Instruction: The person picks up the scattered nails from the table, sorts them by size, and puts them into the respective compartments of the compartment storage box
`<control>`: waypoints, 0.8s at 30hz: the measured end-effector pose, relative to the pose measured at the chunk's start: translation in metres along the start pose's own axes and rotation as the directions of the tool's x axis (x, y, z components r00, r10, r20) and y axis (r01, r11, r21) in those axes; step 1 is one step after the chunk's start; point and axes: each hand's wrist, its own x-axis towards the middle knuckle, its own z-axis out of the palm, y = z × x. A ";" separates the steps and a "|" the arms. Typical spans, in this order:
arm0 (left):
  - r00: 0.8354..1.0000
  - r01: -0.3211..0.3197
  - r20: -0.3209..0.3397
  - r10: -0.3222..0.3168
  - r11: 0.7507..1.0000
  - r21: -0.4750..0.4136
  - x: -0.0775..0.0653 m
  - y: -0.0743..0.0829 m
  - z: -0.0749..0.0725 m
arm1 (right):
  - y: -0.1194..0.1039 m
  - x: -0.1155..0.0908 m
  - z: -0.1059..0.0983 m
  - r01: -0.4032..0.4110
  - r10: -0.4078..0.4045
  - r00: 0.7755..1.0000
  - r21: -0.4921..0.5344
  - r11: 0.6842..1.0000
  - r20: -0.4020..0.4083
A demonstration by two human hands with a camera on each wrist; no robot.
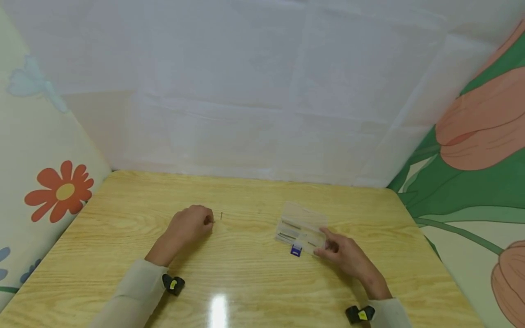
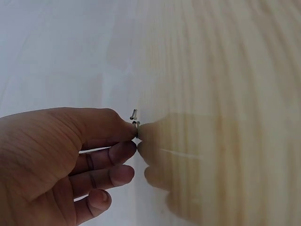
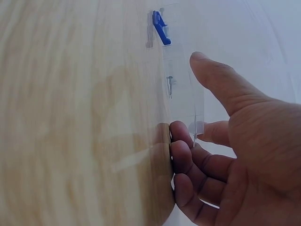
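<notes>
My left hand [image 1: 190,224] is at the tabletop, left of the middle. In the left wrist view, its thumb and index finger pinch a small nail [image 2: 136,124], mostly hidden by the fingertips; the other fingers are loosely bent. Just past those fingertips lies another thin nail [image 1: 221,216]. To the right, a clear plastic box [image 1: 301,241] with a blue latch [image 1: 295,250] rests on the wood. Several nails lie in its compartments. My right hand [image 1: 346,255] holds the box's right end, thumb at the near side and index finger farther back.
The wooden table [image 1: 246,282] ends at a white sheet [image 1: 246,114] hanging behind it. Flower-patterned panels [image 1: 61,191] stand at both sides. A black wrist camera [image 1: 173,284] is strapped on the left wrist, another [image 1: 360,314] on the right.
</notes>
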 end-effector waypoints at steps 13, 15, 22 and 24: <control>0.999 -0.003 0.053 0.004 1.000 -0.020 0.000 0.000 -0.003 | -0.001 0.000 0.000 -0.013 0.013 1.000 0.000 1.000 0.007; 0.999 -0.017 0.051 0.018 1.000 -0.024 0.000 0.000 -0.003 | -0.001 0.001 0.000 -0.020 0.020 1.000 0.000 1.000 0.006; 0.997 -0.039 0.061 0.040 0.999 -0.013 0.000 -0.001 -0.003 | -0.001 0.002 0.000 -0.040 0.040 0.999 -0.003 0.999 0.006; 0.997 -0.037 0.069 0.038 0.999 -0.008 0.000 -0.001 -0.004 | 0.000 0.002 0.000 -0.039 0.039 0.999 -0.002 0.999 0.006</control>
